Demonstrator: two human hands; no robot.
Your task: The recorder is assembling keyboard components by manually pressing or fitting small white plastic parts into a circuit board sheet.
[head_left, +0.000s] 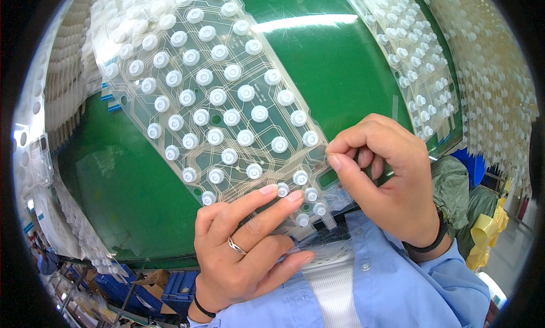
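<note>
A clear keyboard membrane (230,95) with printed silvery traces lies slantwise before me, its near end close to my body. Rows of white rubber domes (259,113) stand on it. My left hand (241,243) rests over the near end with its fingers spread. Its index and middle fingertips touch the sheet beside one dome (283,190). At the sheet's right edge, my right hand (392,172) has thumb and index fingertip pinched together. Whatever lies between those two tips is too small or hidden to make out.
Beneath lies a glossy green work surface (318,61). Another domed membrane (417,61) lies at the right, beside hanging stacks of dome-covered sheets (494,72). More stacked sheets (71,72) stand at the left. Blue crates (180,288) sit below, and a yellow wrapping (491,231) is at lower right.
</note>
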